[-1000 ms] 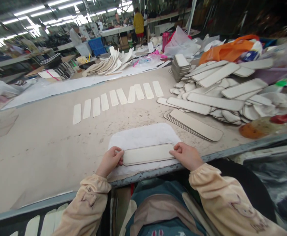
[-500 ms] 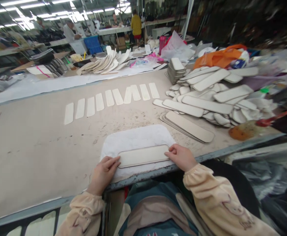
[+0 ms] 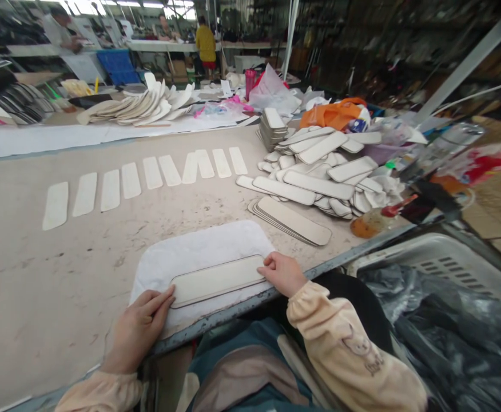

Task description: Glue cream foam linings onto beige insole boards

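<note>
A long off-white panel (image 3: 218, 279) with rounded corners and a dark edge lies over a white rounded sheet (image 3: 203, 240) at the table's front edge. My left hand (image 3: 144, 320) pinches the panel's left end, thumb and fingers together at the corner. At the opposite end, my right hand (image 3: 282, 272) grips the right corner with bent fingers. A fanned stack of similar panels (image 3: 295, 220) is just beyond my right hand.
Several short pale strips (image 3: 110, 190) lie in a row across the table. A heap of panels (image 3: 319, 171) is at the right, near a bottle of amber liquid (image 3: 368, 223). A plastic crate (image 3: 426, 249) with dark plastic bags stands low right. People work in the background.
The view has turned to the right, so the table things appear further left and more of the crate shows. Both hands keep hold of the panel's ends.
</note>
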{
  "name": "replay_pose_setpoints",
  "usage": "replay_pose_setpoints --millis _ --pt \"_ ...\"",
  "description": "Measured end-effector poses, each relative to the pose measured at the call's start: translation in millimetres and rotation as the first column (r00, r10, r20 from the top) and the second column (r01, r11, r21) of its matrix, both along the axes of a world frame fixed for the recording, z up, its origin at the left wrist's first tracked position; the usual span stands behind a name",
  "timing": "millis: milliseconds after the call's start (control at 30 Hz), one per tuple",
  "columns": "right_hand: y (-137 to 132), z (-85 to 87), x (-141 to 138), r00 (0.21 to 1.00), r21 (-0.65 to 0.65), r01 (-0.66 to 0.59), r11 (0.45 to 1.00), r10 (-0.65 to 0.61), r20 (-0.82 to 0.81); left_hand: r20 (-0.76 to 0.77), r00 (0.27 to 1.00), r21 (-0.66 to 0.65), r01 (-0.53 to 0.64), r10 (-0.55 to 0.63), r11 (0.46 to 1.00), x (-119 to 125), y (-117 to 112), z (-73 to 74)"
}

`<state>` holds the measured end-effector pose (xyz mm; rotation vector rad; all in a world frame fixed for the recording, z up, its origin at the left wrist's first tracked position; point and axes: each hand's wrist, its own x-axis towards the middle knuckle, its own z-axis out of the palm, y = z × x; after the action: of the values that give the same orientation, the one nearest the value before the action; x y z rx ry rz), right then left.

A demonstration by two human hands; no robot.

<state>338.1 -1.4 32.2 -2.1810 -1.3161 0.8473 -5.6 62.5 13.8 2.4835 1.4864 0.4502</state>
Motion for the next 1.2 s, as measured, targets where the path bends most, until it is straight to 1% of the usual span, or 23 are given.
replay_pose_setpoints --millis 133,433,600,833,1033,1200 --pt "-0.2 -1.2 1.0 1.000 0.012 -0.003 1.000 0.003 0.013 -0.018 1.000 0.018 0.004 -0.003 1.000 0.9 -1.2 -1.3" --pt "0.5 3.1 -0.5 1.000 -0.008 -0.004 1.000 0.004 0.009 -0.019 1.000 0.039 0.004 -0.003 0.999 2.8 -3.7 -0.7" --pt "0.1 3.6 -0.8 0.999 -0.010 -0.013 1.000 0.013 0.040 -0.023 1.000 0.043 0.009 -0.008 0.999 2.6 -4.2 -1.3" --pt "0.6 1.8 -0.3 0.996 -0.020 -0.041 0.999 0.043 0.078 -0.022 1.000 0.024 0.013 -0.012 1.000 1.9 -5.2 -1.5" --pt "0.7 4.6 -1.8 0.995 -0.027 -0.049 0.998 0.051 0.089 -0.002 0.999 0.021 0.052 -0.052 0.998 0.9 -4.4 -1.6" --pt "1.1 5.8 -5.0 0.989 -0.025 -0.074 0.997 0.076 0.128 -0.012 0.999 0.009 0.042 -0.042 0.999 2.3 -6.7 0.1"
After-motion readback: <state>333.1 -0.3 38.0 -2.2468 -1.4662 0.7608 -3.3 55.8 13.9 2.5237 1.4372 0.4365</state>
